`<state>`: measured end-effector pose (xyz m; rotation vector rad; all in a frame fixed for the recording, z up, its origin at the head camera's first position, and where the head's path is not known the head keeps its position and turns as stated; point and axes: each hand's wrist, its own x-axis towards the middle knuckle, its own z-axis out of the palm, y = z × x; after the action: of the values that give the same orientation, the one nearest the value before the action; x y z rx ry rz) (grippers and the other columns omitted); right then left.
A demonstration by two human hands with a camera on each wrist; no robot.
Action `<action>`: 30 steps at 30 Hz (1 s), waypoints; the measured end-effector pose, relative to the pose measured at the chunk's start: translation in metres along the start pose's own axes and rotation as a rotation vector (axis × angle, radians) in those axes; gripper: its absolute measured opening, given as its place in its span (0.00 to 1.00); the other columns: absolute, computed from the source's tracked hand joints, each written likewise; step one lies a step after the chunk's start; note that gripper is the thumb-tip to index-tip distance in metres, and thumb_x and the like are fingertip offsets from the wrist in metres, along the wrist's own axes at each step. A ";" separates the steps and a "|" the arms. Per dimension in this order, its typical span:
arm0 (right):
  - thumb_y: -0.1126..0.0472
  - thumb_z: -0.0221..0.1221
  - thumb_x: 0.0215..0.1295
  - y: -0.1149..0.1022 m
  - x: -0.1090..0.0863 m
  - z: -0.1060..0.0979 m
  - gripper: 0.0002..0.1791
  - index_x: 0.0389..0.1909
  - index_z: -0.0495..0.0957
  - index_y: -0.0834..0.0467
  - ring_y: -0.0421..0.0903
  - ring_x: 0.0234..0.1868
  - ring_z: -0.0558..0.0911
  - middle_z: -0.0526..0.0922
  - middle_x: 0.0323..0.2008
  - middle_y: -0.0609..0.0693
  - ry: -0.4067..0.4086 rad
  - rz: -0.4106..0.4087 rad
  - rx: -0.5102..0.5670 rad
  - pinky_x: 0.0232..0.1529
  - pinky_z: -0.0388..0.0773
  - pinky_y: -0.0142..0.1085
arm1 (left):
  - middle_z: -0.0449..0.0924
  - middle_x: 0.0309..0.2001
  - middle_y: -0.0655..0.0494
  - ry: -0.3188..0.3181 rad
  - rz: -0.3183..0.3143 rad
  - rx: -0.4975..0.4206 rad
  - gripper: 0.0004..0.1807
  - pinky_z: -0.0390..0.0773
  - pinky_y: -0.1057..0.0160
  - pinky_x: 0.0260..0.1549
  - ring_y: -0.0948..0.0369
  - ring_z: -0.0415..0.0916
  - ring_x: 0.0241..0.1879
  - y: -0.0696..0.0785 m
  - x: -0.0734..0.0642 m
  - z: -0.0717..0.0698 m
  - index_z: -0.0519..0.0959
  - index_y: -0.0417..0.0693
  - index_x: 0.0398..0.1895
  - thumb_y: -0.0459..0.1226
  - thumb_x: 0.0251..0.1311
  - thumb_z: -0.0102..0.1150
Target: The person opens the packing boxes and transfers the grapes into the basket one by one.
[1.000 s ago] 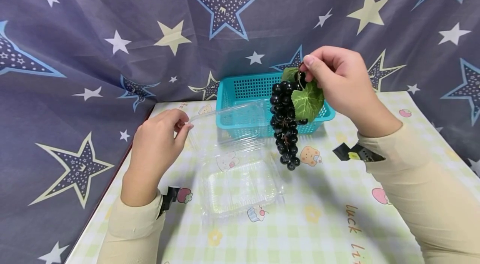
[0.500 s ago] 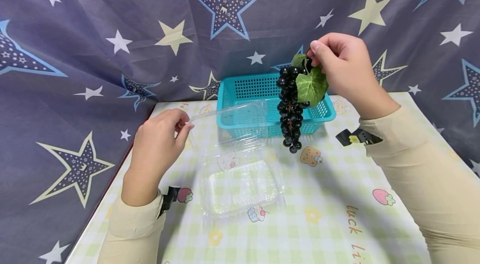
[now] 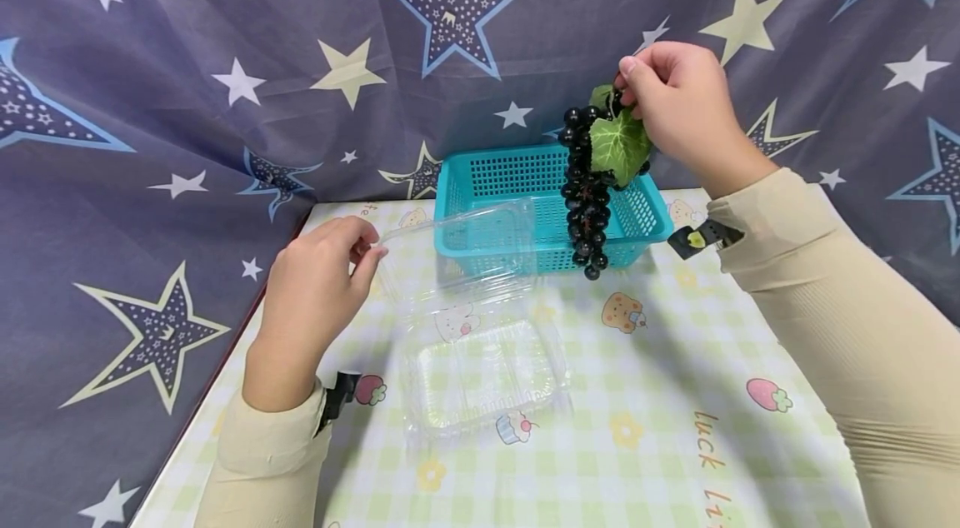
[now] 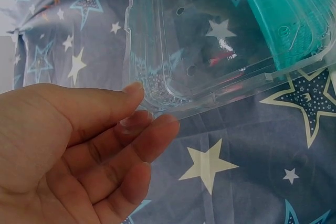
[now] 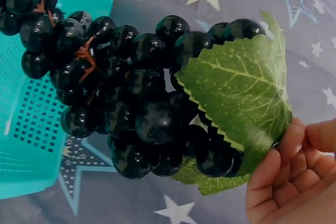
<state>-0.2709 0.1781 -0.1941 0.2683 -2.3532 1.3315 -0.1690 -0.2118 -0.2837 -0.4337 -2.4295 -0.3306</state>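
Note:
My right hand (image 3: 678,99) pinches the top of a bunch of black grapes (image 3: 585,203) with green leaves (image 3: 619,146). The bunch hangs down in front of the turquoise basket (image 3: 495,151), its lower tip overlapping the basket's front wall in the head view. At the left, my left hand (image 3: 315,286) pinches a corner of the raised lid of a clear plastic clamshell box (image 3: 487,370). The box's base lies on the table with its lid tilted up towards the basket. In the left wrist view, thumb and fingers (image 4: 157,135) meet at the lid's corner (image 4: 163,100).
A table with a checked, cartoon-printed cloth (image 3: 600,461) carries the box and basket. Right behind the basket hangs a dark star-patterned curtain (image 3: 300,28), which also runs along the table's left edge. Both wrists wear black straps.
My right hand has risen with the grapes, first a little to the right, and the bunch's tip now overlaps the basket's front. My left hand and the box have stayed in place.

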 end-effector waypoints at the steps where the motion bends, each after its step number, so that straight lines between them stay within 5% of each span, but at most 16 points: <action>1: 0.49 0.55 0.78 0.002 0.002 0.002 0.19 0.38 0.85 0.59 0.40 0.31 0.81 0.83 0.29 0.40 -0.008 0.012 -0.009 0.37 0.77 0.31 | 0.82 0.30 0.54 -0.001 0.000 0.000 0.07 0.76 0.49 0.28 0.56 0.78 0.28 0.000 0.000 0.000 0.81 0.46 0.36 0.36 0.62 0.71; 12: 0.45 0.53 0.78 0.021 -0.008 0.021 0.21 0.42 0.85 0.58 0.44 0.36 0.83 0.85 0.35 0.47 -0.137 0.047 -0.070 0.38 0.80 0.32 | 0.82 0.30 0.55 0.010 0.016 -0.010 0.07 0.76 0.51 0.28 0.56 0.77 0.28 -0.001 -0.001 0.000 0.81 0.45 0.36 0.36 0.61 0.71; 30: 0.47 0.53 0.80 0.027 -0.021 0.036 0.20 0.41 0.85 0.57 0.47 0.38 0.82 0.85 0.37 0.53 -0.283 -0.044 -0.121 0.39 0.79 0.37 | 0.82 0.29 0.55 0.012 0.017 -0.017 0.07 0.76 0.51 0.28 0.56 0.77 0.27 -0.001 -0.001 -0.001 0.81 0.45 0.36 0.35 0.61 0.72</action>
<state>-0.2711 0.1609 -0.2410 0.4972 -2.6318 1.1914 -0.1683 -0.2132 -0.2841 -0.4577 -2.4119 -0.3459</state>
